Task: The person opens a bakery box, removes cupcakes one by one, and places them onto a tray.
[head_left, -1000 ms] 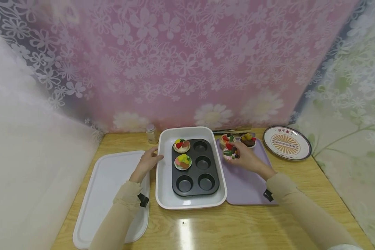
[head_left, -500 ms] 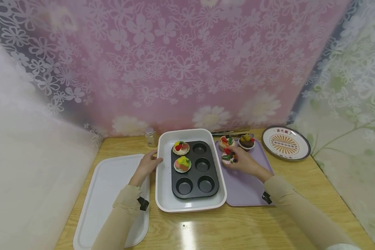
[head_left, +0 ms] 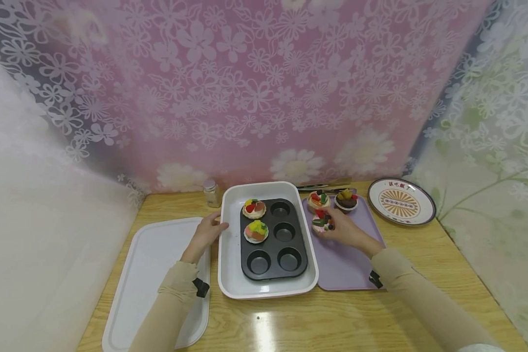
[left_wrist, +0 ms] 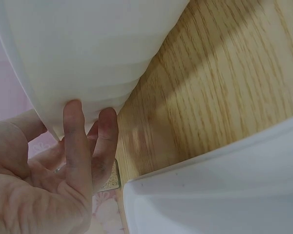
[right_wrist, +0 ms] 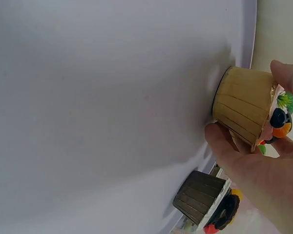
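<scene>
My right hand (head_left: 346,230) pinches a cupcake (right_wrist: 244,102) between thumb and fingers. It has a tan pleated cup and pink cream with berries, and stands low at the left edge of the purple tray (head_left: 345,266). Behind it on that tray are a cream-topped cupcake (head_left: 319,201) and a chocolate cupcake (head_left: 346,200) in a brown cup. My left hand (head_left: 206,233) grips the left side of a white basin (head_left: 231,283), fingers on its outer wall, thumb at the rim. Inside lies a black muffin tin (head_left: 273,249); a red-fruit tart (head_left: 254,209) and a yellow-topped one (head_left: 256,231) fill its left column's back cups.
A white tray (head_left: 154,274) lies to the left, under my left forearm. Behind stands a small jar (head_left: 211,193). Thin utensils (head_left: 325,187) lie along the back, and a patterned plate (head_left: 401,201) sits at the back right. Fabric walls enclose the wooden table.
The head view has tilted slightly. My right hand, holding the cupcake, has shifted a little left and toward me. My left hand has stayed on the basin.
</scene>
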The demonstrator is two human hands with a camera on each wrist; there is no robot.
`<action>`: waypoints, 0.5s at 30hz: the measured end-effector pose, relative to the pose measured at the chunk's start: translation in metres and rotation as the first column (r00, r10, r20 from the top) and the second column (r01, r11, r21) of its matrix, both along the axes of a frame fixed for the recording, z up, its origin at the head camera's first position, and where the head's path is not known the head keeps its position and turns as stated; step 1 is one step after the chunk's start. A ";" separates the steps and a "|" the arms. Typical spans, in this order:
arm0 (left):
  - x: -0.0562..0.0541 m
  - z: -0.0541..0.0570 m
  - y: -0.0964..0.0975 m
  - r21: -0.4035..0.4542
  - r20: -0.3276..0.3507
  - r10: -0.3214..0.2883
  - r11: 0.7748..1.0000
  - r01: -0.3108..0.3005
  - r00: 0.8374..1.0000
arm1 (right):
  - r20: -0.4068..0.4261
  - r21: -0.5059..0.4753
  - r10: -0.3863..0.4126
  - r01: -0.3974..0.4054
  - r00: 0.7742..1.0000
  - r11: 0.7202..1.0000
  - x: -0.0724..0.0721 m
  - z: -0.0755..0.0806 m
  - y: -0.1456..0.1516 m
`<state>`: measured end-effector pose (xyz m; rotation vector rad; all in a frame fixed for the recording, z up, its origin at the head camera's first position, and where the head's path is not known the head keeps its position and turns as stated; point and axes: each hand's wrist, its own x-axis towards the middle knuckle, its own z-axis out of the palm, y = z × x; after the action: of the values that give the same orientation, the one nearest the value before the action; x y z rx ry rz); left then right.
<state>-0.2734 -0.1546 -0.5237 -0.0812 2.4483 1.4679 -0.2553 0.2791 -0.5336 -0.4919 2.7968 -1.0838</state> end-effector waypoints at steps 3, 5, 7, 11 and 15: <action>0.001 -0.001 0.000 0.004 0.007 0.001 1.000 -0.001 1.000 | 0.012 0.009 -0.003 0.003 1.000 1.000 0.003 0.003 0.000; 0.001 -0.002 -0.001 0.005 0.011 0.000 1.000 0.000 1.000 | 0.019 0.015 -0.016 0.016 1.000 1.000 0.005 0.008 0.000; 0.001 -0.002 -0.001 0.007 0.012 0.000 1.000 0.000 1.000 | 0.020 0.032 -0.039 0.039 0.999 0.999 0.008 0.016 0.000; 0.001 -0.001 -0.002 0.008 0.002 -0.005 1.000 0.005 1.000 | 0.003 0.038 -0.080 0.080 0.997 0.996 0.009 0.036 -0.001; 0.000 0.000 -0.002 0.014 -0.005 -0.011 1.000 0.011 1.000 | -0.030 0.003 -0.102 0.102 0.994 0.995 0.001 0.052 -0.005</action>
<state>-0.2737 -0.1564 -0.5241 -0.0613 2.4384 1.4820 -0.2547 0.2737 -0.4814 -0.3706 2.8778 -1.0985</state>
